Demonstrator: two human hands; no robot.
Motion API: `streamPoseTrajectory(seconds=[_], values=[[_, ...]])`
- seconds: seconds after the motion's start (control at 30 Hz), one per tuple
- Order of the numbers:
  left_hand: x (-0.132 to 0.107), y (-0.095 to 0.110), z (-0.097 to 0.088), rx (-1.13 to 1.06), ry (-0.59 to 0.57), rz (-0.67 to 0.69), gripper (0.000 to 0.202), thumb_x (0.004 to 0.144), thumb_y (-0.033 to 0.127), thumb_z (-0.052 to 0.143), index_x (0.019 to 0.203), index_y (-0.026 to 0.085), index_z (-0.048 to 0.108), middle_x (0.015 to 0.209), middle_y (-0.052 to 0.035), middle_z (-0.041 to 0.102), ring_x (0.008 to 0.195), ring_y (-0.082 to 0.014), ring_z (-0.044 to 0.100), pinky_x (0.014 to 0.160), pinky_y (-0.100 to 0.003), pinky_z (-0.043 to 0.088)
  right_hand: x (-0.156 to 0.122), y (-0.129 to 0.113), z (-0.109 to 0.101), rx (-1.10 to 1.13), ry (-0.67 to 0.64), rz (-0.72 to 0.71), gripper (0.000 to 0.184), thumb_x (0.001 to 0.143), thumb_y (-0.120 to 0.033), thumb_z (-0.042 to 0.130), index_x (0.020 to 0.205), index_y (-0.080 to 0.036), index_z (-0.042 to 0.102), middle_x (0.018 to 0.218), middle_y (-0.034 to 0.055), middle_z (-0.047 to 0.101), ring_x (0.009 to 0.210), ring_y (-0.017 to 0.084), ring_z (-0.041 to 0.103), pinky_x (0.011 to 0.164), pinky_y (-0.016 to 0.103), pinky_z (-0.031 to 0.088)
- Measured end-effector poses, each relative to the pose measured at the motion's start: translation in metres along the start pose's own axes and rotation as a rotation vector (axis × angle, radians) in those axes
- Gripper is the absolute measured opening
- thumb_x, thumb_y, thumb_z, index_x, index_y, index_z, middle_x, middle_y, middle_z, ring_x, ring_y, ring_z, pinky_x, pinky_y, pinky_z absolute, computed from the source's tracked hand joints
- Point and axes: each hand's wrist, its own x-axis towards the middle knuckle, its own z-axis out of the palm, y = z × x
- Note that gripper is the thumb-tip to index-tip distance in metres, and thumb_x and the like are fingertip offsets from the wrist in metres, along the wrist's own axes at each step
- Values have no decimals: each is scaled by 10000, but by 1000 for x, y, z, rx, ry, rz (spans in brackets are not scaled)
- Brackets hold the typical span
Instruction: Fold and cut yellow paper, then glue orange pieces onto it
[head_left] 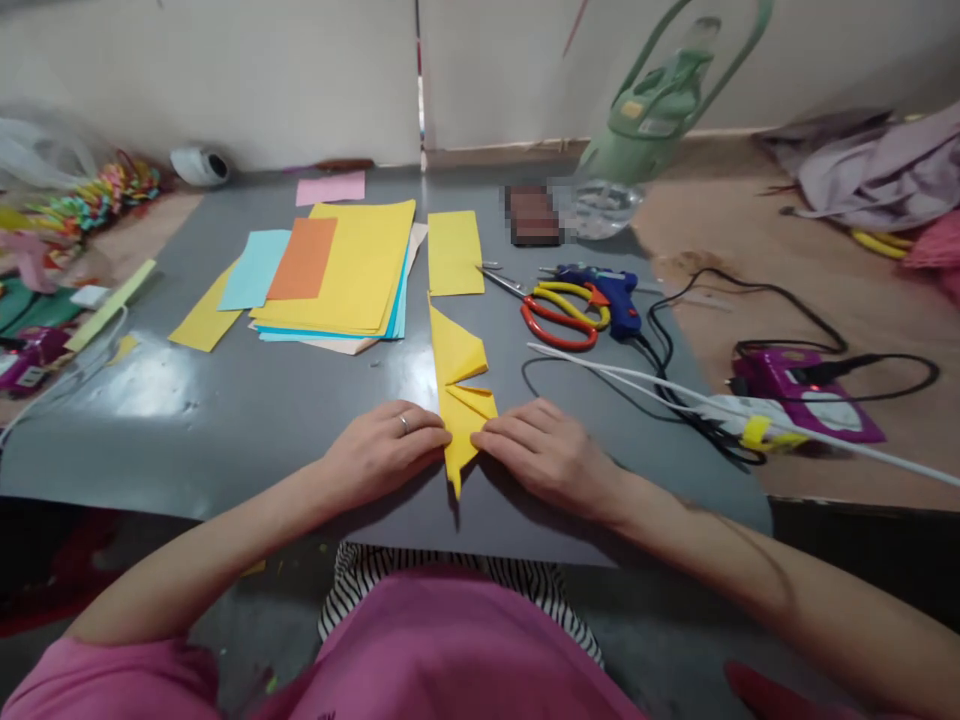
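Observation:
A yellow paper strip, partly folded into pointed flaps, lies on the grey sheet in front of me. My left hand, with a ring on one finger, rests palm down, its fingertips pressing the left edge of the folded paper. My right hand lies flat against the right edge, fingers pressing the fold. Both hands pinch the paper between them near its lower point.
A stack of coloured paper and a separate yellow sheet lie further back. Scissors with red and yellow handles, a blue glue gun, cables and a purple device sit to the right. A green fan stands behind.

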Motion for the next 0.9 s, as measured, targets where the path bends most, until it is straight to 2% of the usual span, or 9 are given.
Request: streamPoseTrajectory(seconds=[0.1,0.23,0.4,0.53,0.73,0.9], values=[[-1,4,2,38,-16,4,113,986,221,553,996,169,653,959,-26,767,844,-150,697,769,-287,520,-1,0,1,41,-18,38,171,979,-151,520,986,-155,691,909,60,744,814,171,609,731,310,462],[-1,8,3,107,-2,-26,113,974,265,575,981,189,658,970,-13,774,816,-166,692,732,-318,495,-2,4,-4,11,13,140,137,941,-264,632,970,-148,699,893,81,729,798,181,604,737,310,482],[0,12,4,169,-29,-13,135,973,153,536,1008,166,665,1056,-31,772,880,-173,706,784,-326,487,-3,8,-6,28,-32,153,137,946,-267,629,905,-159,704,825,56,712,744,163,584,709,293,470],[3,12,3,85,-22,-93,154,980,184,516,968,160,668,1068,-46,777,889,-180,722,812,-321,490,-3,8,-3,22,-56,160,183,968,-254,590,840,-176,693,799,47,702,733,158,574,696,296,444],[2,15,-2,-24,-91,-182,188,997,208,481,954,187,662,1127,-41,766,937,-180,723,912,-345,464,-3,8,-2,47,-85,184,193,978,-277,575,846,-196,689,817,40,702,747,161,564,691,304,419],[10,12,-2,-75,-168,-306,202,1002,246,485,926,196,665,1082,-36,760,898,-184,698,885,-379,450,-2,8,-2,67,-98,199,207,985,-275,557,846,-192,685,833,46,705,752,161,561,693,296,422]])
